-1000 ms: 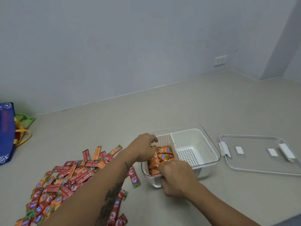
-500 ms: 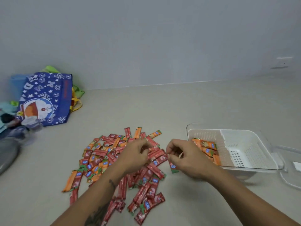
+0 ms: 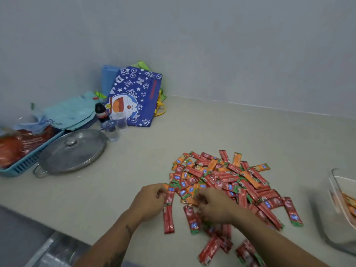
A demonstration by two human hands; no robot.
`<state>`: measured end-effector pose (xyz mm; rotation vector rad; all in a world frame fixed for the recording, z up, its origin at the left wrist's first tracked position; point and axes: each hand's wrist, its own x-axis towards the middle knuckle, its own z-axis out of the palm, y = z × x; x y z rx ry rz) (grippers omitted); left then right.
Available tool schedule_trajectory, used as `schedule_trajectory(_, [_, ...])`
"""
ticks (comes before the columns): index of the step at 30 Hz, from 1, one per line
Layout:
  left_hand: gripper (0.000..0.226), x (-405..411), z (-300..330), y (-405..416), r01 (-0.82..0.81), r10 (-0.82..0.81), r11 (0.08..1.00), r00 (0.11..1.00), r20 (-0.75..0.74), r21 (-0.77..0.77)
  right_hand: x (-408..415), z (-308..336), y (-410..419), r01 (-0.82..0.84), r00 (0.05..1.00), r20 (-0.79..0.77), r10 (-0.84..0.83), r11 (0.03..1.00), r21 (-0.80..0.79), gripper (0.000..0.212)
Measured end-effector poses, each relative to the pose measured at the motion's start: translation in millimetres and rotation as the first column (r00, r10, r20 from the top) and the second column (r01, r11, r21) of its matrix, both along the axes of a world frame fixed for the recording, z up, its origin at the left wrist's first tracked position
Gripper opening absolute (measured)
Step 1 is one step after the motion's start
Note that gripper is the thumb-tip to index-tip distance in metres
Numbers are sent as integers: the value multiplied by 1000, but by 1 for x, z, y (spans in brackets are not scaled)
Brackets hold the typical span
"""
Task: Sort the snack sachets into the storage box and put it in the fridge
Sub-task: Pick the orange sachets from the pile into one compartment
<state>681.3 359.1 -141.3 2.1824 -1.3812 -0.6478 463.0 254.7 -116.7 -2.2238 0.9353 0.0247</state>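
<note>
Both hands now lower-left in pile; gripped red sachet [image 3: 169, 197] lengthwise toward camera.

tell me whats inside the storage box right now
Only an edge of the storage box shows at the right of the frame. A few orange sachets lie inside; the rest is out of view.

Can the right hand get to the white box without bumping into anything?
Probably yes. The right hand sits on the sachet pile, and the white box is off to its right with only flat sachets between.

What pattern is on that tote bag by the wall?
Blue tote bag with white stars and a cartoon cat; head view.
</note>
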Motion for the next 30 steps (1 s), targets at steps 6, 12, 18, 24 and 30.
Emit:
schedule_trajectory(6, [15,33,-20,-9,42,-45,996,998,34,82,33,-26,11,2,946,-314,-83,968,-250,21])
schedule_trajectory(12, [45,19,-34,-32,49,-66,984,993,94,171,49,-33,17,-154,831,-551,-76,920,-360,53])
schedule_trajectory(18, [41,27,-43,-36,28,-52,984,989,139,174,45,-21,11,10,960,-245,-134,895,-447,16])
schedule_trajectory(24, [35,31,-38,-36,5,-26,983,993,112,183,52,-30,5,-80,875,-477,-85,946,-315,61])
schedule_trajectory(30, [7,40,-36,-32,-29,14,986,996,87,162,52,-37,10,-130,922,-386,-28,917,-377,28])
